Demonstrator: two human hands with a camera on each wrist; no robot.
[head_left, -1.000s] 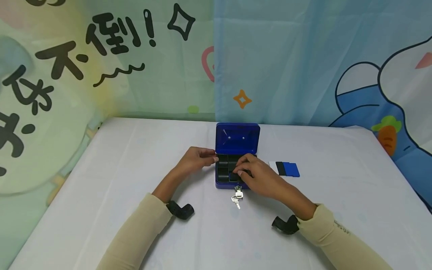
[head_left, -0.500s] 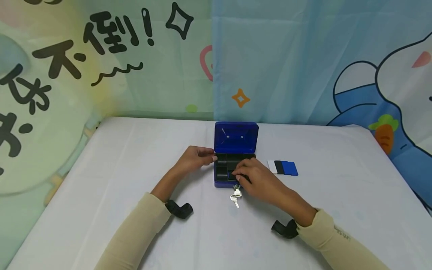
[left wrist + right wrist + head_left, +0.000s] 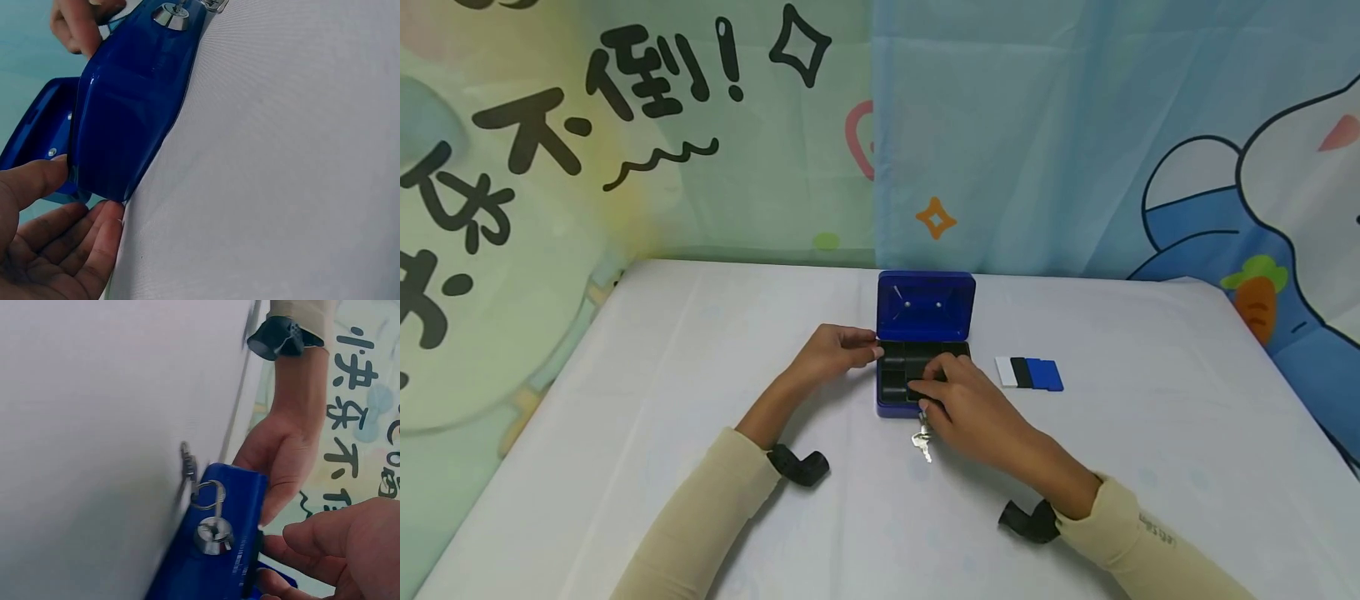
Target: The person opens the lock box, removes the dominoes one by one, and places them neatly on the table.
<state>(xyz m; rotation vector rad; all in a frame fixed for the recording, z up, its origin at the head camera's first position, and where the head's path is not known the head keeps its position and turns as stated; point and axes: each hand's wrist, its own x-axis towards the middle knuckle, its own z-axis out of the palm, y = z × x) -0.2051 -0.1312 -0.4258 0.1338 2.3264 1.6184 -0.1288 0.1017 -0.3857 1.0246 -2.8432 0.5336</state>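
Note:
A blue cash box (image 3: 898, 411) stands on the table with its lid (image 3: 927, 307) up and a black compartment tray (image 3: 892, 360) inside. In the left wrist view my left hand (image 3: 62, 244) touches the box's left rear corner, thumb at the rim and loosely straight fingers beside the wall. Over the tray's front middle, my right hand (image 3: 966, 408) reaches in with its index finger extended and its thumb near the front rim. The right wrist view shows a gap between that thumb (image 3: 312, 534) and the fingers; nothing is seen held. Its lower fingertips are partly hidden by the box.
A key sits in the front lock (image 3: 214, 536), with another key (image 3: 922, 442) hanging from the ring. Right of the box, white, black and blue flat cards (image 3: 1030, 373) lie overlapping on the white tablecloth (image 3: 700, 375). A printed curtain (image 3: 1037, 150) hangs behind the table.
My right hand has shifted slightly toward the front of the box, its index finger straightening over the tray and the thumb moving apart. My left hand has stayed at the box's left side.

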